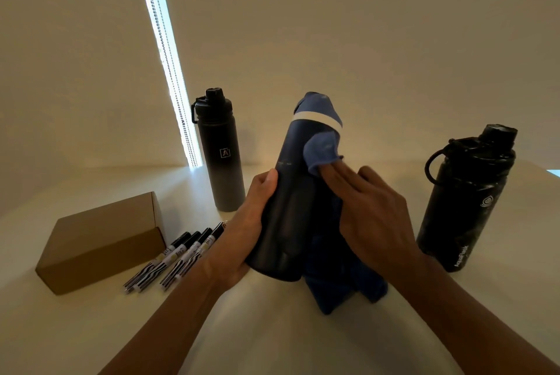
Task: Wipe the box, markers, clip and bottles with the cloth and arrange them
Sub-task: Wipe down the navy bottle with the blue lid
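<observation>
A dark navy bottle [289, 192] with a blue cap and a white band stands tilted at the table's middle. My left hand [242, 241] grips its lower body. With straight fingers my right hand [368, 211] presses a blue cloth [322, 148] against the bottle's upper side; the cloth hangs down behind the hand and bunches on the table. A tall black-to-grey bottle [221, 156] stands upright at the back left. A black marbled bottle [468, 201] stands to the right. A brown cardboard box [100, 241] lies at the left, with several markers [178, 258] in a row beside it.
A small metal piece [225, 224], partly hidden by my left hand, shows at the far end of the markers. The white table [272, 338] meets a cream wall at the back, where a bright window strip with bead chains [169, 62] runs down.
</observation>
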A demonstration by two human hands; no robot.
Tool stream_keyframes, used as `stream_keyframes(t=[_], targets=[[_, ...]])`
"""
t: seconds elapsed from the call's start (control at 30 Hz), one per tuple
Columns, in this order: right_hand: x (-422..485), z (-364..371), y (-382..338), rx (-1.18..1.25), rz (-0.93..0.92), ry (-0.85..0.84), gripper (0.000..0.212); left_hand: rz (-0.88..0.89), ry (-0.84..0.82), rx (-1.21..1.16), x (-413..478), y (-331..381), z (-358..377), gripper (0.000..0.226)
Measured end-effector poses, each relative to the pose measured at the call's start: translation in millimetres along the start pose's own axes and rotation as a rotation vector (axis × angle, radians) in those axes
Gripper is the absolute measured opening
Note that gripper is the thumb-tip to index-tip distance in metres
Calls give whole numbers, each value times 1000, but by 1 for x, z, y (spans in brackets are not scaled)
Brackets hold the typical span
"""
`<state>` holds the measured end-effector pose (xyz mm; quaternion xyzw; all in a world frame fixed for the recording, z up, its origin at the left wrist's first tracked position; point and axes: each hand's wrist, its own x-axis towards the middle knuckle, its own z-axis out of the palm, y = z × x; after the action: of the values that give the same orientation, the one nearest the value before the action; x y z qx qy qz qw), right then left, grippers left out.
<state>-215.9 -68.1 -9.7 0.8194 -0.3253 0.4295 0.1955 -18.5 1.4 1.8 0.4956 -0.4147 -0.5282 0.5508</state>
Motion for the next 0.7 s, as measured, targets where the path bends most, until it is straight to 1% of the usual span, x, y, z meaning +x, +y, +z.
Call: stream_keyframes(t=[0.1,0.17,0.2,0.23,0.3,0.37,0.4,0.43,0.47,0.5,0.53,0.57,0.6,0.63,0.67,0.7], targets=[[4,4,10,19,73,57,66,0,-3,21,-1,-2,3,64],[5,4,7,60,78,44,57,-8,-7,21,2,-5,2,67],[2,3,1,73,59,26,56,-8,-3,15,2,-5,2,69],[-4,2,-6,79,20,5,60,4,13,1,2,-4,2,70],[-17,3,-22,91,-97,-106,82,33,34,-44,2,-3,-2,67],[-29,2,-40,155,-190,-257,92,33,30,-59,4,1,-8,62],[-35,2,-47,188,-230,-297,96,27,37,-76,5,4,-11,64],[-39,2,-52,204,-280,-321,96,24,62,-91,6,7,-13,74],[-43,1,-55,214,-342,-339,89,18,110,-113,8,8,-17,88],[-44,0,-57,251,-390,-364,76,11,129,-144,8,8,-20,101],[-45,-2,-58,283,-424,-382,66,9,122,-191,7,8,-21,108],[-44,-5,-59,281,-438,-385,64,-4,91,-214,7,5,-25,112],[-41,-4,-59,255,-430,-380,72,-5,64,-234,6,5,-22,114],[-37,-4,-57,204,-410,-374,85,-16,61,-237,4,10,-13,116],[-33,-2,-54,158,-362,-381,93,2,37,-200,-1,10,-9,113],[-30,-2,-50,117,-311,-377,93,25,-11,-133,-5,8,-6,104]])
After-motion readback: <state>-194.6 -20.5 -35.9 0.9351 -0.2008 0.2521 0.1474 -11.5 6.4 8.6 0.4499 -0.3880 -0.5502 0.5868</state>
